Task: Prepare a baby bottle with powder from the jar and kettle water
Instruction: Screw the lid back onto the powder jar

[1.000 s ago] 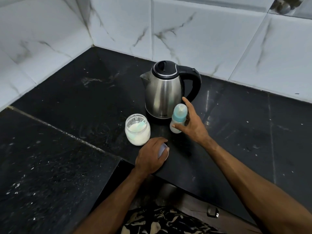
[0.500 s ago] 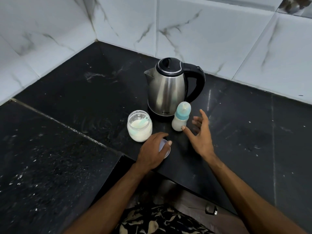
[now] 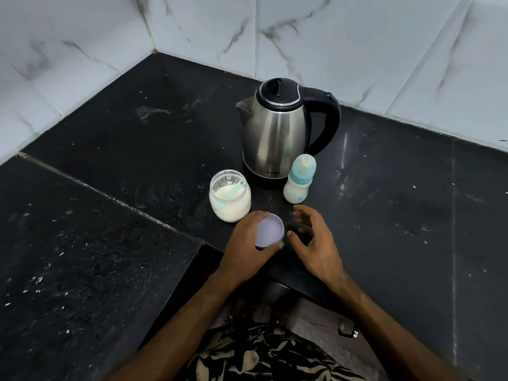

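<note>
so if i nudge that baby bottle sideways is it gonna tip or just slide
The baby bottle looks fairly apt to tip: it stands tall on a narrow base. The milky fill in its lower body probably adds weight low down, which steadies it somewhat. On the smooth dark counter a low push may slide it; a push near the teal collar likely topples it.

Steel-and-black kettle (image 3: 275,138), teal-collared bottle (image 3: 298,185), lilac lid (image 3: 269,232), black countertop (image 3: 110,188) (white-speckled)
</note>
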### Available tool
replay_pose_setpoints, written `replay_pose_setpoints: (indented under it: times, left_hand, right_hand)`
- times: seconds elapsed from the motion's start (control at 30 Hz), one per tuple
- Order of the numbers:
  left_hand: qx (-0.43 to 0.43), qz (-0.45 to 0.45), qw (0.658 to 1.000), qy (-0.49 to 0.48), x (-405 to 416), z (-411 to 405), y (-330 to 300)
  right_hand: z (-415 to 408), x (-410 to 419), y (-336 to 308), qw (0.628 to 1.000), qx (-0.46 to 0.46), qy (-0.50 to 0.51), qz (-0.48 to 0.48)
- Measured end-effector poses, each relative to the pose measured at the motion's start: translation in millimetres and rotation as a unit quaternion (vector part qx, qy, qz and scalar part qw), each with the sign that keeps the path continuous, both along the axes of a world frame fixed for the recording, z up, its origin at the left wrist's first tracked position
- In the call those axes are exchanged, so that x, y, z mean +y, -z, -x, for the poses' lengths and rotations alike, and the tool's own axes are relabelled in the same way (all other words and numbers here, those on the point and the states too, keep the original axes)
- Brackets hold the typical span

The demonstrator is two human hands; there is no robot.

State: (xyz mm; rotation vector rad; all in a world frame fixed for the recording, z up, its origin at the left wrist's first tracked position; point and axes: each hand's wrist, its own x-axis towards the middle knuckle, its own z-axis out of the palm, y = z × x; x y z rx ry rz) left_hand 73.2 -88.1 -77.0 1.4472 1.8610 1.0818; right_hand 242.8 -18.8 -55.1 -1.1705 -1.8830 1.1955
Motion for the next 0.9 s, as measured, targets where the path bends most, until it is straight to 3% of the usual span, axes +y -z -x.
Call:
replay_pose_setpoints:
  times: [0.07,0.17,0.23,0.37,0.47,0.53,0.67,0.77,0.9]
  left_hand:
    - [-0.185,0.037,0.981,-0.050,-0.1,-5.2,-15.2]
    - [-0.427,0.059,0.899,-0.080,2.8,-9.8,-25.8]
    - [-0.505,0.070,0.856,-0.080,4.1,-10.2,-30.5]
    - [-0.551,0.080,0.828,-0.061,1.5,-5.4,-34.2]
    - [-0.542,0.092,0.834,-0.046,-6.0,0.6,-37.1]
    - [-0.507,0.099,0.855,-0.049,-13.7,6.1,-38.3]
    - [-0.376,0.054,0.915,-0.135,-26.8,24.9,-32.0]
    - [-0.304,-0.019,0.929,-0.211,-28.3,45.4,-27.5]
    - [-0.185,-0.066,0.954,-0.227,-22.4,62.0,-34.6]
  right_hand:
    - [0.5,-5.0,-8.3,0.999,0.007,-0.043,0.005]
    - [4.5,-10.8,-18.6,0.992,0.011,-0.125,-0.013]
    - [11.7,-12.5,-22.1,0.989,-0.004,-0.138,-0.049]
    - [24.1,-12.2,-22.2,0.989,-0.024,-0.115,-0.090]
    - [26.6,-7.8,-24.2,0.985,-0.042,-0.134,-0.097]
    - [28.3,-1.0,-30.7,0.982,-0.050,-0.148,-0.106]
    - [38.4,21.0,-56.9,0.967,-0.083,-0.191,-0.146]
    - [55.8,39.0,-83.9,0.940,-0.146,-0.251,-0.178]
    - [90.1,59.8,-109.6,0.897,-0.221,-0.311,-0.223]
